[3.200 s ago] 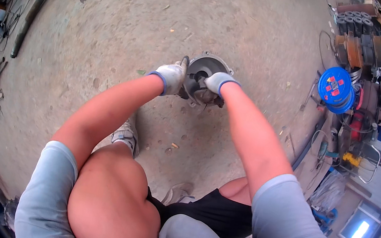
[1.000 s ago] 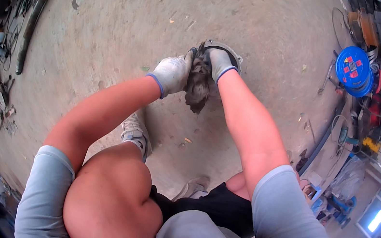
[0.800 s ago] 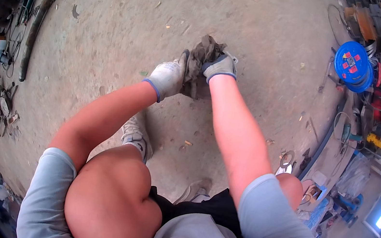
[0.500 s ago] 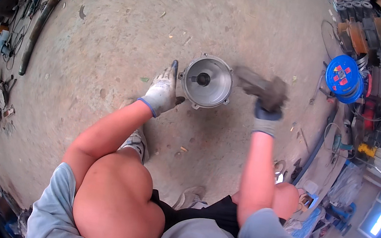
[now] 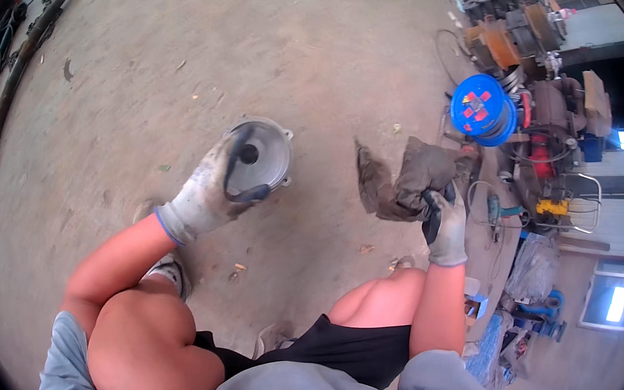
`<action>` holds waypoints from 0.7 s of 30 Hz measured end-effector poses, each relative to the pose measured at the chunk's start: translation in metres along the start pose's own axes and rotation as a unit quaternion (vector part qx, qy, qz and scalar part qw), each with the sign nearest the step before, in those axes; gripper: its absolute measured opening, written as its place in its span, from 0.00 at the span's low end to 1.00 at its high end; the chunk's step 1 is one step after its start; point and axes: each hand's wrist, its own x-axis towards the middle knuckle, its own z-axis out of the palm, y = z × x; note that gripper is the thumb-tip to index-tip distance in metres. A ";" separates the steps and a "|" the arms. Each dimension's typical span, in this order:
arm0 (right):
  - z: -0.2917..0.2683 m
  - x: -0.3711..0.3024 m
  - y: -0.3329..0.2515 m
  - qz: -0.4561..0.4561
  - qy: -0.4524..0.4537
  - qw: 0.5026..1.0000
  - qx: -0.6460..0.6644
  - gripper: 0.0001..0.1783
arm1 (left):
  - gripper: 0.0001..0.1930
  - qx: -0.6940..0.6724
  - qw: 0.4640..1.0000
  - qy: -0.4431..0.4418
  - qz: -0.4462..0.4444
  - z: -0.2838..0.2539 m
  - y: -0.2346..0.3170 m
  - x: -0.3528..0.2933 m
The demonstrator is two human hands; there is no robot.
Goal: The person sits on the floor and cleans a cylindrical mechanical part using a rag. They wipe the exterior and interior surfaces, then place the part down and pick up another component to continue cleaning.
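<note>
A round grey cast-metal housing (image 5: 273, 159) with small lugs on its rim and a dark hole in its middle is in front of me. My left hand (image 5: 212, 181), in a white glove with dark fingertips, grips its near left side, the fingers and thumb lying over the rim. To the right, my gloved right hand (image 5: 445, 222) holds a crumpled dark grey-brown rag (image 5: 419, 180) between thumb and fingers. The rag hangs out toward the left, apart from the housing, its loose end blurred.
Bare concrete floor (image 5: 166, 39) surrounds the housing. A blue reel (image 5: 477, 109) stands at the right among machine parts, with a yellow tool (image 5: 552, 206) and a teal power drill (image 5: 495, 210) nearer. A long dark pole (image 5: 23, 67) lies at the left, beside cables.
My left hand has gone from beside the housing to gripping its rim. The rag, bunched and blurred near the housing before, now hangs spread farther right. The whole view has shifted.
</note>
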 end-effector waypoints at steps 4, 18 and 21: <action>0.023 -0.045 0.024 0.037 -0.150 0.985 -0.079 0.29 | 0.59 -0.029 0.998 -0.054 0.034 0.000 0.043 0.006; 0.097 -0.049 -0.036 0.220 -0.309 0.917 -0.119 0.31 | 0.28 -0.504 0.750 -0.273 -0.330 0.039 0.019 0.004; 0.096 -0.045 -0.021 0.156 -0.270 0.912 -0.265 0.29 | 0.19 -0.447 0.811 -0.202 -0.319 0.035 0.012 0.002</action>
